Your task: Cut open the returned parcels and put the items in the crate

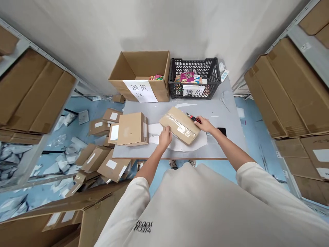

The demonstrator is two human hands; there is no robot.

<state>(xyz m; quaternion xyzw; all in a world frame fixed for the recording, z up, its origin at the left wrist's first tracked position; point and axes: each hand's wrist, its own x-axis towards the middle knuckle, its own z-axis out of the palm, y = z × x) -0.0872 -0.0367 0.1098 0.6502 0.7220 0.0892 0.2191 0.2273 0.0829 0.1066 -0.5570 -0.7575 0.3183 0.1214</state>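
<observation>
A flat cardboard parcel (180, 125) sealed with clear tape lies tilted on the grey table (221, 144), on top of white plastic wrapping (195, 144). My left hand (165, 136) grips the parcel's near left corner, fingers curled on its edge. My right hand (204, 124) is closed around a red and black utility knife (194, 118), whose tip rests at the parcel's far right edge. A second, closed cardboard box (132, 129) sits at the table's left edge.
At the back of the table stand an open cardboard box (140, 73) with a paper sign and a black plastic crate (195, 77) holding coloured packs. A black phone (222, 131) lies right of my arm. Parcels (102, 161) litter the floor at left; shelves of flattened cartons flank both sides.
</observation>
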